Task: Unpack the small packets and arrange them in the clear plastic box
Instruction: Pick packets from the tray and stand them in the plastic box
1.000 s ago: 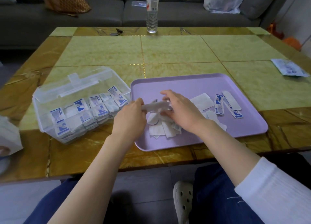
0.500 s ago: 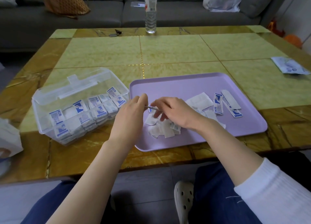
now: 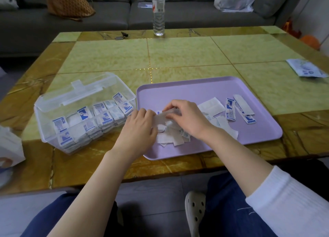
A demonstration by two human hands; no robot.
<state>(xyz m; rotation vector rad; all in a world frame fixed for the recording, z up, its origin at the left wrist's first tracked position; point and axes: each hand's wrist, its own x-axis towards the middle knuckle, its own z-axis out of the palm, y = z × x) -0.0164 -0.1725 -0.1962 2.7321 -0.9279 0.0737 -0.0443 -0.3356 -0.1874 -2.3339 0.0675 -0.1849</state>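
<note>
We see blue-and-white print on every packet, text too small to read; the bottle (image 3: 158, 14) label is red and white, also unreadable. Left hand (image 3: 140, 128) and right hand (image 3: 187, 119) both pinch one pale packet (image 3: 161, 116) by its ends, fingers curled, over the near-left part of the tray (image 3: 187, 90). Torn wrappers (image 3: 170, 139) are piled under the hands. Loose packets (image 3: 231, 110) lie on the tray's right. The box (image 3: 46, 128) sits left of the tray, lid up, with stacked packets (image 3: 99, 115) in rows. A printed leaflet (image 3: 306, 70) lies far right on the table (image 3: 178, 53). Versus half a second ago, the hands have drawn slightly apart and the packet shows broad, not edge-on; the box and tray have not moved.
</note>
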